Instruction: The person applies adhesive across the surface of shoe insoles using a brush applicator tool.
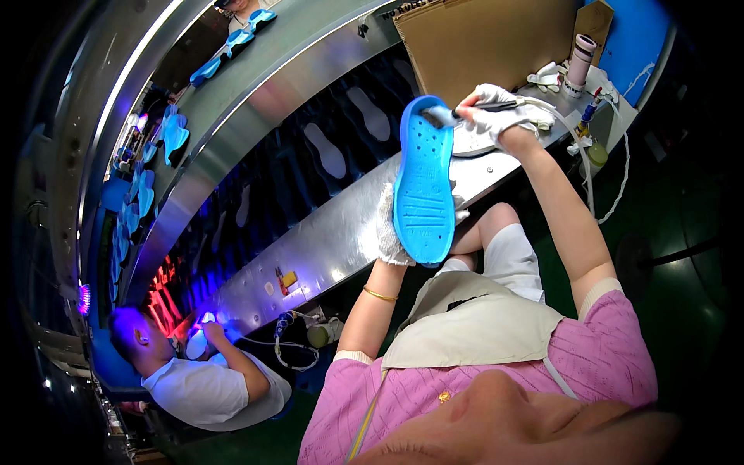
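Holding blue shoe sole point(424, 186) upright over lap, left hand point(387, 225) gloved, grip clenched on sole's lower edge. Right hand point(496, 116) gloved, grip grasping brush tool point(446, 116), tip touching sole's toe end. Judging: coating at toe only, rest of sole looks untreated, can't confirm. Hose point(585, 167) trails from tool. Steel table point(341, 240) runs along conveyor point(310, 155) carrying sole outlines. More blue soles point(174, 132) on upper deck. Co-worker point(201, 387) seated further down line, violet light there. Cardboard point(480, 39) behind table.
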### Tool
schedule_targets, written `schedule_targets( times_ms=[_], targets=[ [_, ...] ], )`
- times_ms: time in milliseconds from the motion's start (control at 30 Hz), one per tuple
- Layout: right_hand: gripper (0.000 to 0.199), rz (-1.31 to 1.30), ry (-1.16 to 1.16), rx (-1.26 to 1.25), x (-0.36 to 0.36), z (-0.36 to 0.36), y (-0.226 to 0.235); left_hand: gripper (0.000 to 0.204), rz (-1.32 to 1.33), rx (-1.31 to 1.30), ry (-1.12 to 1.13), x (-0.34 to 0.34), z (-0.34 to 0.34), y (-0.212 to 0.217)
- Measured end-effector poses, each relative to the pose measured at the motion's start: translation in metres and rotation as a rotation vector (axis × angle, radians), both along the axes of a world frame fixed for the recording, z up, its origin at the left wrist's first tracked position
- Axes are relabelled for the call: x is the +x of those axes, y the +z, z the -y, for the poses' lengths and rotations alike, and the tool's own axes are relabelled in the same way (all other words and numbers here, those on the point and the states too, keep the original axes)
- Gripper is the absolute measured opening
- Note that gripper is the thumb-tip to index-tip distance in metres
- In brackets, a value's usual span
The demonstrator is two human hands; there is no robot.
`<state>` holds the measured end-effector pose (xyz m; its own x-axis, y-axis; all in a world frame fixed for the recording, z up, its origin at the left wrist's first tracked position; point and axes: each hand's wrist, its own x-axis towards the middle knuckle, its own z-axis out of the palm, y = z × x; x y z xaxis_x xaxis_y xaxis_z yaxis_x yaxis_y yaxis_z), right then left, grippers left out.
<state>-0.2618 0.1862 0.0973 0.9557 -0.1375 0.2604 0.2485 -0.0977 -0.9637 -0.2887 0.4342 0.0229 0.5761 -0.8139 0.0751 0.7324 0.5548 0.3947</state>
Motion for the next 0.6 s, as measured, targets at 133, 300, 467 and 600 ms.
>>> schedule_targets(
  times_ms=[133, 300, 467, 600],
  targets=[
    [0.014, 0.409, -0.201, -0.487, -0.007, -0.016, -0.006, 0.08, -0.006, -0.004, -0.002, 0.001, -0.004, -0.003],
    [0.021, 0.547, 0.01, -0.635, -0.057, -0.066, -0.03, 0.07, -0.119, 0.036, 0.126, 0.013, -0.01, -0.022],
    [0.004, 0.268, -0.078, -0.12, -0.062, -0.079, -0.024, 0.066, -0.073, -0.005, 0.204, 0.016, -0.01, -0.049],
    [0.007, 0.174, -0.049, -0.171, -0.074, -0.107, -0.02, 0.061, 0.049, 0.231, 0.362, 0.023, 0.002, -0.064]
  ],
)
